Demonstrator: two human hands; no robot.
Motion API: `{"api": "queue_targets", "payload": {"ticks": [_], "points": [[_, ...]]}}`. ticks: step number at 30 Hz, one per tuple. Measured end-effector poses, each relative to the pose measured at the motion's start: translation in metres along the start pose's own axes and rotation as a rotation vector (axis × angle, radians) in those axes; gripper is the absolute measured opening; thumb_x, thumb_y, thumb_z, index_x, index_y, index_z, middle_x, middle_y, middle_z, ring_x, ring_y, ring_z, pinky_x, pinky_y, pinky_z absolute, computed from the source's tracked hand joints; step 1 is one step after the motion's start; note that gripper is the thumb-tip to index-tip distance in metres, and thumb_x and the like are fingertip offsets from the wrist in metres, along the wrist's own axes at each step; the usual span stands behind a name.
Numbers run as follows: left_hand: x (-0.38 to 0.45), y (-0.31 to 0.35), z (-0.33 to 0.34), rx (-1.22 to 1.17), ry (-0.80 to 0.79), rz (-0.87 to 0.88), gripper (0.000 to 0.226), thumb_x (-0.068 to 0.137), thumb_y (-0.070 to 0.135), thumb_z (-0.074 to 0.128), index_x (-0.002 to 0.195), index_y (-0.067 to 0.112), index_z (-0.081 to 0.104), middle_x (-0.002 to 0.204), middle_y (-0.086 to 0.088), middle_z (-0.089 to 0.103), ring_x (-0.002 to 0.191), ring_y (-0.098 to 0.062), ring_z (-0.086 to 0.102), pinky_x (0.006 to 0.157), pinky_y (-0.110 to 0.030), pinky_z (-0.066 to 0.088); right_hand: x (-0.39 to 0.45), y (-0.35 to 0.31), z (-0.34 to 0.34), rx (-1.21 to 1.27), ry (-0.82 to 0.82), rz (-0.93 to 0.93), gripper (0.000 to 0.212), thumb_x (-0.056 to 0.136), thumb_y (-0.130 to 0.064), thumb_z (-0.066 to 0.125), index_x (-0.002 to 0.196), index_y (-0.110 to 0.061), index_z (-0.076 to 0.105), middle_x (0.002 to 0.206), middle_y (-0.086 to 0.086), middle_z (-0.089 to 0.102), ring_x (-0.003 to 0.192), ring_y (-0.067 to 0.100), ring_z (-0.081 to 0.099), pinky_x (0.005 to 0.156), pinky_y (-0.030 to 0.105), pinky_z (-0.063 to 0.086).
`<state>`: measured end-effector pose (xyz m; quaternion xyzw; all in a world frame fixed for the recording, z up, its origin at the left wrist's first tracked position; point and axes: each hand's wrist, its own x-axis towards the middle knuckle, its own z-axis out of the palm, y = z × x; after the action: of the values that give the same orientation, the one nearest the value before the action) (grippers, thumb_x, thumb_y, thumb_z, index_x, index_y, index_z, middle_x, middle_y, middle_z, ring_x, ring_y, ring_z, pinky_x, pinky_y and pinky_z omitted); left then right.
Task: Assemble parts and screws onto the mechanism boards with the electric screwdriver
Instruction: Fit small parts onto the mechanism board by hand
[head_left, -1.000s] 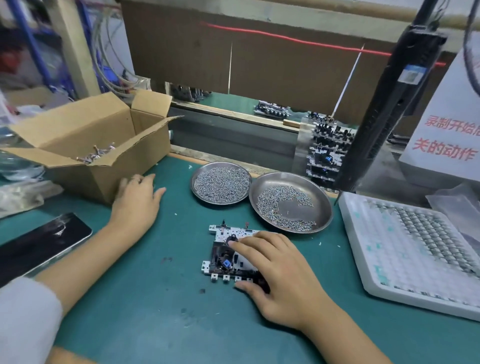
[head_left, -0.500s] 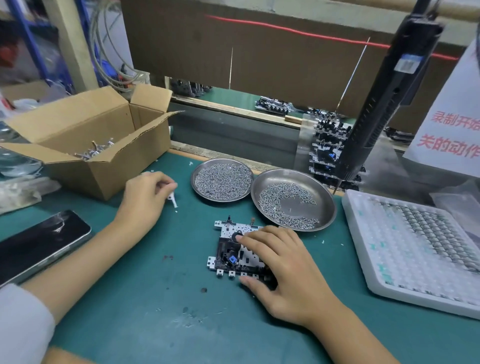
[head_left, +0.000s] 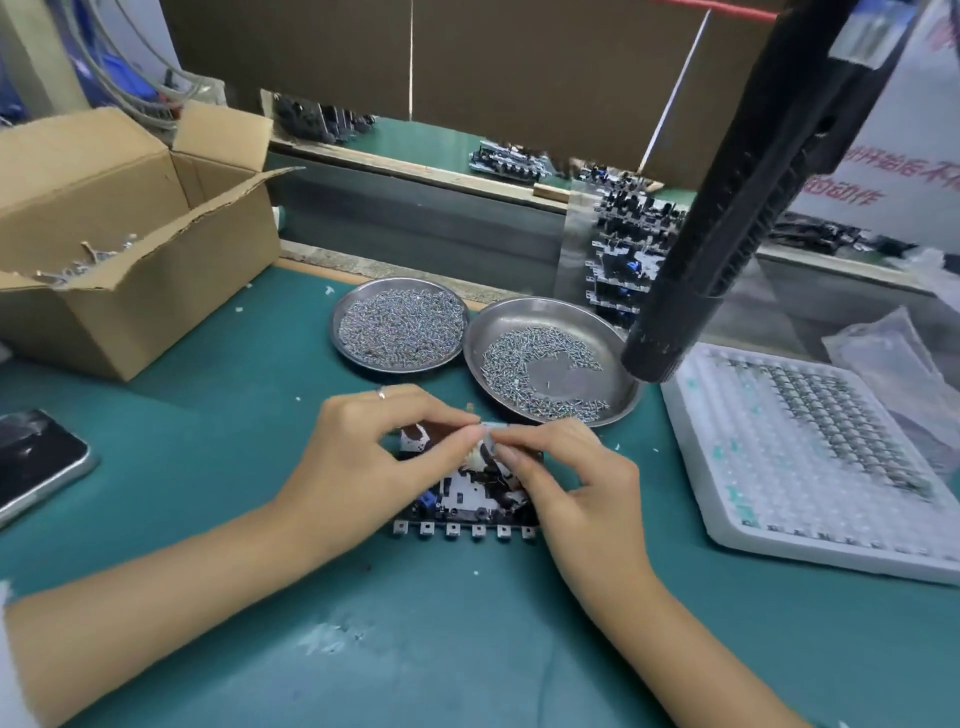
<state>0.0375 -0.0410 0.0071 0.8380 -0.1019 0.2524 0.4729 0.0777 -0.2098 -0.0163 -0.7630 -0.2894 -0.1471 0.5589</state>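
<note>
Two steel dishes near the table's far edge hold screws; the cardboard box holds metal parts. Left hand and right hand together pinch one small white part over the single mechanism board.

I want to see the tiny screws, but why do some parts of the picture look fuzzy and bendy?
Head view: the sign at top right and the foam tray smear with motion blur; the wide lens bends the edges, so the electric screwdriver looms huge and slanted; the phone catches glare; the screws in the two dishes stay fairly sharp.
</note>
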Motion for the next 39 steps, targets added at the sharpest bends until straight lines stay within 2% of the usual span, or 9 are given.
{"api": "queue_targets", "payload": {"ticks": [5,8,12,19,22,25,29,33,39], "points": [[0.003,-0.013,-0.012,-0.076,-0.222,-0.197,0.012,0.07,0.042,0.07,0.072,0.031,0.076,0.068,0.005,0.064,0.065,-0.019,0.054,0.064,-0.025,0.044,0.002,0.001,-0.002,-0.121,-0.14,0.017,0.012,0.076,-0.012,0.07,0.085,-0.015,0.078,0.069,-0.025,0.058,0.077,0.009,0.054,0.075,0.02,0.043],[0.005,-0.016,-0.014,-0.098,-0.282,-0.281,0.02,0.063,0.049,0.069,0.069,0.032,0.076,0.064,0.009,0.065,0.056,-0.012,0.047,0.055,-0.019,0.04,0.003,-0.002,-0.006,-0.192,-0.202,-0.001,0.013,0.075,-0.011,0.073,0.086,-0.017,0.078,0.071,-0.019,0.063,0.076,0.01,0.054,0.075,0.022,0.044],[0.004,-0.015,-0.012,-0.103,-0.307,-0.341,0.024,0.057,0.051,0.068,0.067,0.031,0.075,0.063,0.008,0.066,0.051,-0.006,0.045,0.052,-0.021,0.038,0.003,-0.005,-0.008,-0.159,-0.231,0.063,0.017,0.076,-0.003,0.077,0.086,-0.016,0.078,0.077,-0.01,0.069,0.078,0.009,0.06,0.077,0.025,0.048],[0.001,-0.014,-0.012,-0.084,-0.363,-0.329,0.022,0.055,0.05,0.072,0.06,0.028,0.074,0.062,0.008,0.054,0.061,-0.021,0.049,0.057,-0.025,0.038,0.003,-0.01,-0.012,-0.135,-0.251,0.116,0.016,0.078,-0.001,0.072,0.087,-0.013,0.077,0.077,-0.015,0.066,0.076,-0.001,0.062,0.074,0.01,0.043],[0.001,-0.014,-0.011,-0.079,-0.378,-0.325,0.021,0.054,0.052,0.072,0.059,0.032,0.074,0.062,0.008,0.053,0.063,-0.024,0.049,0.057,-0.027,0.038,0.003,-0.011,-0.014,-0.166,-0.268,0.084,0.016,0.076,-0.003,0.07,0.086,-0.013,0.077,0.075,-0.014,0.066,0.073,0.003,0.061,0.071,0.012,0.044],[0.003,-0.014,-0.013,-0.086,-0.397,-0.314,0.02,0.054,0.053,0.071,0.059,0.034,0.074,0.063,0.007,0.054,0.063,-0.024,0.05,0.057,-0.024,0.039,0.002,-0.012,-0.013,-0.195,-0.282,0.046,0.016,0.075,-0.007,0.068,0.087,-0.013,0.077,0.074,-0.006,0.069,0.071,0.009,0.062,0.07,0.017,0.047],[0.004,-0.014,-0.014,-0.091,-0.421,-0.312,0.018,0.054,0.053,0.072,0.06,0.037,0.074,0.066,0.003,0.055,0.064,-0.026,0.051,0.059,-0.03,0.04,0.001,-0.012,-0.014,-0.158,-0.306,0.122,0.016,0.076,-0.008,0.068,0.087,-0.015,0.077,0.074,-0.001,0.069,0.072,0.01,0.061,0.071,0.02,0.048],[0.004,-0.014,-0.015,-0.085,-0.441,-0.302,0.016,0.056,0.051,0.072,0.062,0.037,0.075,0.066,0.004,0.055,0.064,-0.024,0.051,0.059,-0.028,0.04,0.003,-0.012,-0.014,-0.132,-0.329,0.174,0.016,0.078,-0.003,0.071,0.086,-0.016,0.076,0.076,0.002,0.069,0.074,0.01,0.061,0.073,0.023,0.049],[0.005,-0.012,-0.015,-0.046,-0.462,-0.278,0.02,0.055,0.055,0.069,0.065,0.039,0.075,0.069,0.005,0.055,0.064,-0.014,0.05,0.061,-0.022,0.041,0.003,-0.013,-0.014,-0.127,-0.352,0.183,0.019,0.078,0.0,0.073,0.085,-0.017,0.076,0.074,-0.005,0.064,0.073,0.006,0.059,0.071,0.014,0.044]]}}
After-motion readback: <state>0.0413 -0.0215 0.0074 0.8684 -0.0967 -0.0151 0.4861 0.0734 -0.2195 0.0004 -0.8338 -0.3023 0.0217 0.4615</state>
